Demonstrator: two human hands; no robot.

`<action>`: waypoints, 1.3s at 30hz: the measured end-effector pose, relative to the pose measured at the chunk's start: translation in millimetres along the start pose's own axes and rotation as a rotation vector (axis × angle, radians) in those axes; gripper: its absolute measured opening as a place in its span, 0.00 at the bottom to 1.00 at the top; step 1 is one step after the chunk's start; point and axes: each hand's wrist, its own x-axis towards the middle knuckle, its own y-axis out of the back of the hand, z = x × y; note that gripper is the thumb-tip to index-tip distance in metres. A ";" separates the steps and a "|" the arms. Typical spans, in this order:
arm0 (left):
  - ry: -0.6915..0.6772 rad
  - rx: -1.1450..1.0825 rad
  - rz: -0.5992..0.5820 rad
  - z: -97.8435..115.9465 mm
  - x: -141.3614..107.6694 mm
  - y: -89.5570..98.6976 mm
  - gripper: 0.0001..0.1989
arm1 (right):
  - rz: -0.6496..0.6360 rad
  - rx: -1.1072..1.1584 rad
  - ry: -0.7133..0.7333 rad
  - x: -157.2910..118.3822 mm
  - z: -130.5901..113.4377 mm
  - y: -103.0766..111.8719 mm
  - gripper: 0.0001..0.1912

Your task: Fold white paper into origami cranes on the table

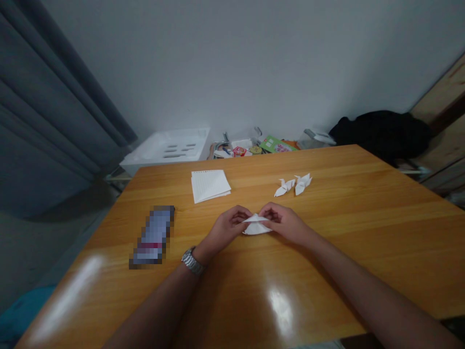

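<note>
A small folded white sheet of paper (pixel 257 228) is held between my two hands near the middle of the wooden table. My left hand (pixel 232 223), with a metal watch (pixel 192 261) on the wrist, pinches its left side. The right side is gripped by my right hand (pixel 283 220), thumb in front and fingers curled behind. Part of the paper's top edge rises to a point between the hands. Beyond my right hand stand two folded paper cranes, the left crane (pixel 284 187) and the right crane (pixel 302 183).
A stack of lined paper sheets (pixel 209 185) lies behind my left hand. To the left is a phone (pixel 152 237), its screen blurred. Past the table's far edge are a white tray (pixel 167 145), a green booklet (pixel 278 144), assorted small items and a black cloth bundle (pixel 381 131).
</note>
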 end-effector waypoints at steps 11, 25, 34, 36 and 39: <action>0.008 -0.028 -0.051 8.0 -1.1 4.7 0.12 | -0.019 0.065 -0.043 0.0 -1.9 1.6 0.13; -0.036 0.026 0.014 8.1 -2.2 -1.8 0.12 | 0.017 0.123 -0.092 -0.4 -7.1 1.9 0.18; -0.015 -0.042 -0.019 9.8 -3.9 -2.8 0.18 | -0.007 0.046 -0.070 -1.2 -7.6 1.1 0.18; -0.017 -0.045 -0.048 15.3 -5.3 -2.5 0.21 | 0.003 0.012 -0.053 -1.0 -8.7 0.2 0.16; -0.014 0.000 -0.019 22.1 -7.0 -5.4 0.17 | 0.000 -0.031 -0.028 -1.6 -9.7 -1.3 0.15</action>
